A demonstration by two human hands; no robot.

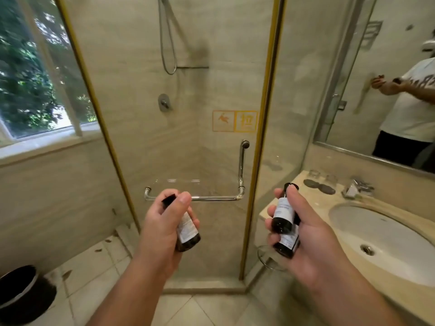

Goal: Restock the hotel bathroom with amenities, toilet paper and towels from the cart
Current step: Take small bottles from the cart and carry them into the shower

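My left hand [162,229] grips one small dark amenity bottle [187,234] with a white label and black cap, held in front of the glass shower door [188,142]. My right hand [303,234] holds two similar dark bottles [283,215], one above the other, just left of the vanity counter [313,201]. Both hands hover in the air at about the height of the door's chrome handle bar [211,197]. The door is closed.
A white sink [386,234] is set in the beige counter at right, with drinking glasses [314,174], dark coasters [319,185] and a tap [360,184] behind it. A mirror [386,78] hangs above. A black waste bin [21,295] stands at lower left under the window [35,67].
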